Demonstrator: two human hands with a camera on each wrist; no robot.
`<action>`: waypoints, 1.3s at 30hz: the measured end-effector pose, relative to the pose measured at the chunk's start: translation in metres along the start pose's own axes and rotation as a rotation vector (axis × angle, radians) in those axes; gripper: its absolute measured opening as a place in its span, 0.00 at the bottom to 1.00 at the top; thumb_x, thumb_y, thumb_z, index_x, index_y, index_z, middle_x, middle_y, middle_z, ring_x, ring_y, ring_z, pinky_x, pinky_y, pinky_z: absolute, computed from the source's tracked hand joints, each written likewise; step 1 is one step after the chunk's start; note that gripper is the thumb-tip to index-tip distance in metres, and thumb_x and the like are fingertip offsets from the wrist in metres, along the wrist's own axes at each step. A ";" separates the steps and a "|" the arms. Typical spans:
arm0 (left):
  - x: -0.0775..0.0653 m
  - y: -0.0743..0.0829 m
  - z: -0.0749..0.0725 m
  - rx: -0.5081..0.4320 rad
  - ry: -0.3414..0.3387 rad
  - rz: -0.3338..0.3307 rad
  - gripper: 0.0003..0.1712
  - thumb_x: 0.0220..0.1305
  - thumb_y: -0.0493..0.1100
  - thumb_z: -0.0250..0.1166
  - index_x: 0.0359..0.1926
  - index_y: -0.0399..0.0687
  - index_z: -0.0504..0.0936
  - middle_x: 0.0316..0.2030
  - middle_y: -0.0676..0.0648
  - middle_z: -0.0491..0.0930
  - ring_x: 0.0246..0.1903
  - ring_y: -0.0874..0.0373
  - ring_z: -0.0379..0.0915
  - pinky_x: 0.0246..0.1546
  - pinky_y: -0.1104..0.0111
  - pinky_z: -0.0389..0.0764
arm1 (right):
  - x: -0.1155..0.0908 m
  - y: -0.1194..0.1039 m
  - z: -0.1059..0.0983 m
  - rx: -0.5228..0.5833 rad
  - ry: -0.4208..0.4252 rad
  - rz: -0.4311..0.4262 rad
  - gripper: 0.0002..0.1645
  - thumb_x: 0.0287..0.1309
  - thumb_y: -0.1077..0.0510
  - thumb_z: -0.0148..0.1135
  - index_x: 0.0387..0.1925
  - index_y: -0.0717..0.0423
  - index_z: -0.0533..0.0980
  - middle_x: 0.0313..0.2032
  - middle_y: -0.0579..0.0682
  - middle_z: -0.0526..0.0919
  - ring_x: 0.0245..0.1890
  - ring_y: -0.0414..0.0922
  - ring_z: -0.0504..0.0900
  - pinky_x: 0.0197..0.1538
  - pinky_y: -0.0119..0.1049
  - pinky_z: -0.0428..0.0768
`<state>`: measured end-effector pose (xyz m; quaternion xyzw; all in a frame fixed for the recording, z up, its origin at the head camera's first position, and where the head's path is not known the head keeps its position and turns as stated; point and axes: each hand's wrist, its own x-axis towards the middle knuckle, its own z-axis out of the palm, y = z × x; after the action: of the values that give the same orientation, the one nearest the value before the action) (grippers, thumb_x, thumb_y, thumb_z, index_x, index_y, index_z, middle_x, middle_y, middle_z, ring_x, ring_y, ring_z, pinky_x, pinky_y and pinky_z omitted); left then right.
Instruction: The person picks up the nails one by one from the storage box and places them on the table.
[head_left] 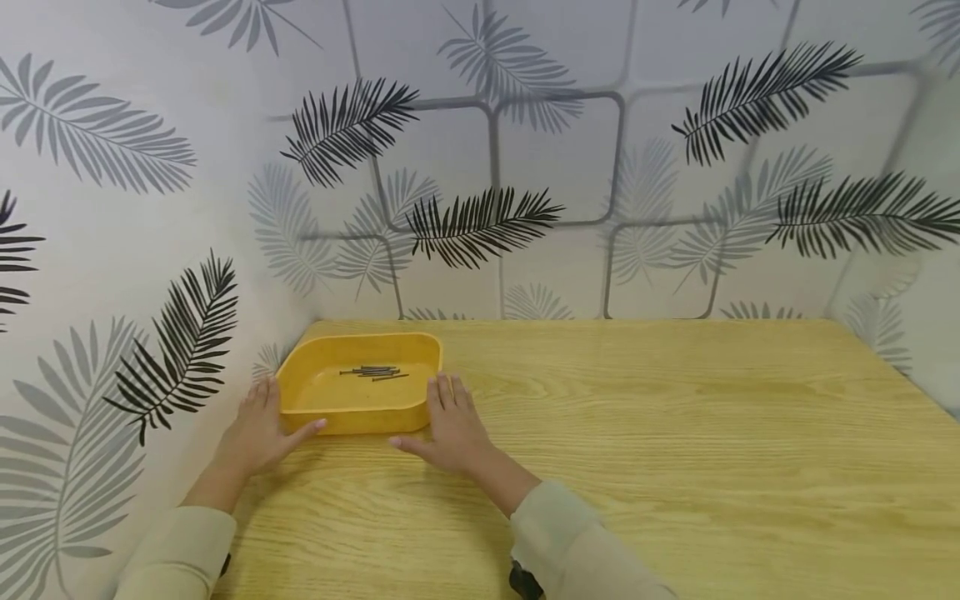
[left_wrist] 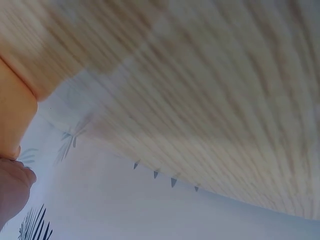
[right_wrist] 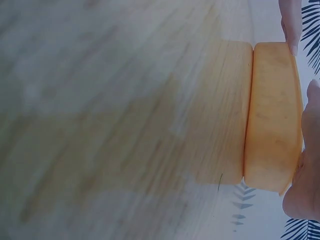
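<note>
Two hands, fingers straight: left hand (head_left: 257,429) against the left end of one yellow tray (head_left: 363,422), thumb at its front; right hand (head_left: 456,427) against the right end, thumb outstretched. Tray: left of centre in frame, on a wood-grain table (head_left: 675,450). Contents: several dark nails (head_left: 375,372), loosely grouped. Pale sleeves (head_left: 577,542), bottom of frame. Leaf-patterned wall (head_left: 555,158), upper half.

Left wrist view: tray (left_wrist: 15,112) cut off by left edge. Nails (head_left: 378,372) too small to count.
</note>
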<state>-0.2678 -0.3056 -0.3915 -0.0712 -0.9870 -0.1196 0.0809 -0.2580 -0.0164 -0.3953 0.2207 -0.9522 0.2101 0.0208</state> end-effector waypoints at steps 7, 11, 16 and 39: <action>0.003 -0.001 -0.002 -0.014 -0.021 -0.023 0.63 0.58 0.71 0.50 0.66 0.20 0.36 0.67 0.21 0.38 0.65 0.25 0.36 0.63 0.38 0.48 | 0.003 0.001 -0.001 -0.032 -0.001 0.002 0.56 0.59 0.28 0.44 0.71 0.63 0.41 0.72 0.61 0.40 0.73 0.54 0.37 0.72 0.48 0.45; 0.006 -0.001 -0.001 -0.047 -0.041 -0.030 0.62 0.60 0.70 0.49 0.65 0.18 0.36 0.66 0.20 0.37 0.65 0.25 0.35 0.63 0.38 0.47 | 0.004 0.001 -0.003 -0.024 -0.005 0.000 0.55 0.59 0.29 0.44 0.70 0.64 0.42 0.72 0.60 0.40 0.73 0.54 0.38 0.72 0.48 0.45; 0.008 -0.002 -0.002 -0.065 -0.052 -0.025 0.60 0.62 0.69 0.47 0.65 0.17 0.37 0.66 0.20 0.37 0.65 0.25 0.34 0.63 0.38 0.46 | 0.005 0.001 -0.006 -0.006 -0.016 0.000 0.54 0.60 0.29 0.43 0.70 0.64 0.43 0.72 0.60 0.40 0.73 0.54 0.38 0.73 0.48 0.44; 0.006 0.004 0.002 -0.054 -0.034 -0.020 0.57 0.64 0.68 0.45 0.65 0.17 0.39 0.66 0.19 0.37 0.64 0.23 0.35 0.61 0.37 0.49 | 0.003 0.010 -0.006 -0.006 0.017 -0.019 0.54 0.60 0.31 0.46 0.69 0.67 0.45 0.72 0.62 0.42 0.72 0.56 0.41 0.72 0.48 0.46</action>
<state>-0.2734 -0.3001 -0.3911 -0.0653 -0.9853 -0.1459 0.0607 -0.2650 -0.0067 -0.3934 0.2276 -0.9506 0.2088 0.0317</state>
